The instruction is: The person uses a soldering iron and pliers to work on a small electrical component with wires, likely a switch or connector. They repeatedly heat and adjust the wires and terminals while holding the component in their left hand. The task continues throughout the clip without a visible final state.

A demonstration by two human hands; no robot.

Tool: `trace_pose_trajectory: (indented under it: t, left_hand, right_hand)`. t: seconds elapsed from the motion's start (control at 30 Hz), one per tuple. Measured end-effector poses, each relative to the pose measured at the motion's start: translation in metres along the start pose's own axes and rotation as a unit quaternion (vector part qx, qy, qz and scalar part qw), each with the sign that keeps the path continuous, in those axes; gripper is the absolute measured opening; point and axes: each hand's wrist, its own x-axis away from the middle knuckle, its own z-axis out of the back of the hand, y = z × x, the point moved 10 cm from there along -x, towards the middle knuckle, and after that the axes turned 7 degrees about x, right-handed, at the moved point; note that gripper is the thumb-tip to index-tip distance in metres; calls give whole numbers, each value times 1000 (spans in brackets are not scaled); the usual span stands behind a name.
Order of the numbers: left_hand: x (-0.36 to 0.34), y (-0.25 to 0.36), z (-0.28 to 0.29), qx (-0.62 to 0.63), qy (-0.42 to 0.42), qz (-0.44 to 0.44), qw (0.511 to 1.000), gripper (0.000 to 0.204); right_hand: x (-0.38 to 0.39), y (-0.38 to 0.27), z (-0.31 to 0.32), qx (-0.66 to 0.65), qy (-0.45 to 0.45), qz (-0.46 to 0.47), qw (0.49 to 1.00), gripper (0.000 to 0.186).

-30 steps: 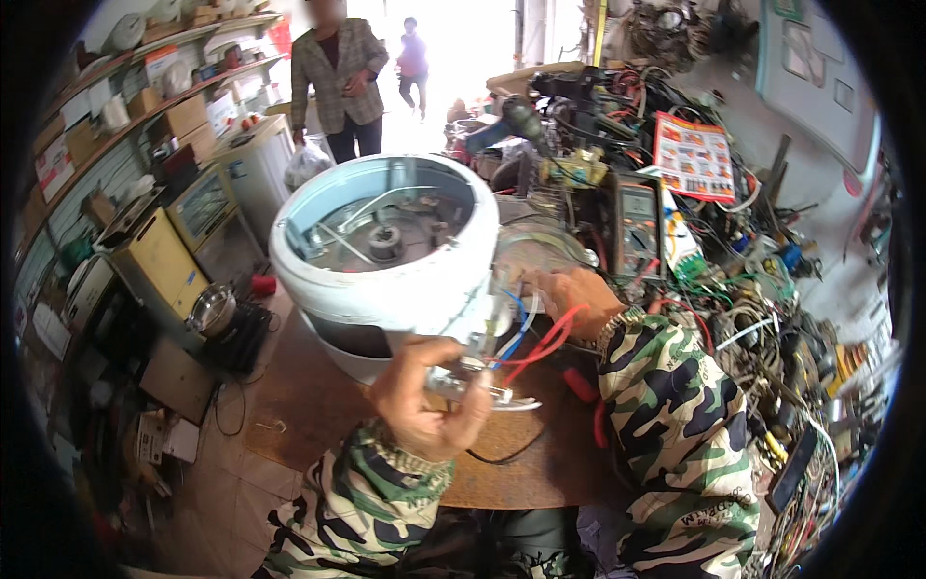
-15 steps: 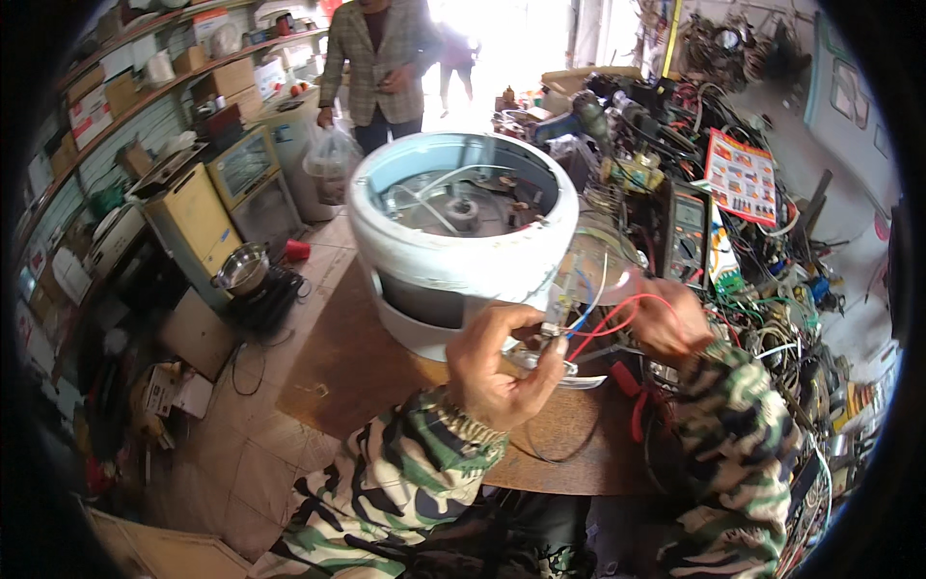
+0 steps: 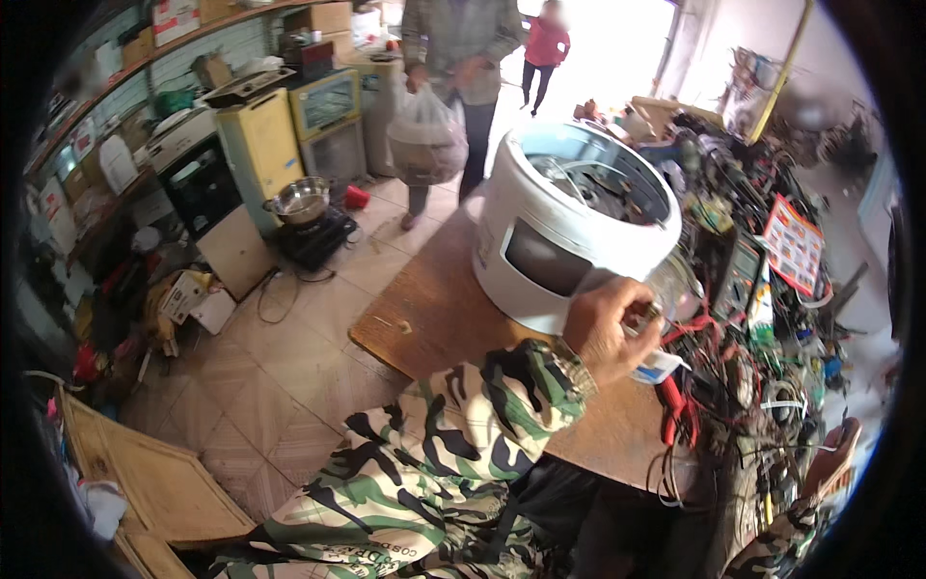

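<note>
In front of me a white round appliance shell [image 3: 497, 236], with a pale blue inner wall, stands on a brown wooden bench [image 3: 434, 309]. My left hand [image 3: 608, 328] is beside its lower right edge, fingers curled round a small metal part [image 3: 648, 314], most of which the fingers hide. Down at the lower right, my right hand [image 3: 831, 461] is at the edge of the heap of parts, near a thin white wire; its fingers are too unclear to read. Red-handled pliers [image 3: 672, 410] lie on the bench to the right of my left hand.
A multimeter [image 3: 741, 270] and a red printed sheet [image 3: 794, 243] rest on the heap of wires and parts at right. Left on the floor are a steel pot [image 3: 301, 201] and a red cup [image 3: 357, 197]. A person holding a plastic bag [image 3: 426, 140] stands beyond the bench.
My view has turned, so the shell appears further right. My right hand has left the wires by my left hand and moved right and down toward me. My left hand keeps its hold.
</note>
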Motion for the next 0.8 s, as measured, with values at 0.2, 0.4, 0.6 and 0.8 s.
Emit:
trace_pose_trajectory:
  t: [0.2,0.4,0.6,0.8]
  left_hand:
    - [13,-15,23,-46,-46,39,997,18]
    - [10,-17,17,-85,-47,54,994,19]
    - [13,-20,7,-191,-108,45,975,19]
    - [13,-21,-1,-210,-114,34,971,20]
  right_hand:
    - [22,-101,36,-142,-82,-59,985,25]
    - [18,-135,82,-303,-31,17,953,37]
    - [33,-214,128,-198,-15,225,954,32]
    - [30,-244,113,-139,-49,308,940,37]
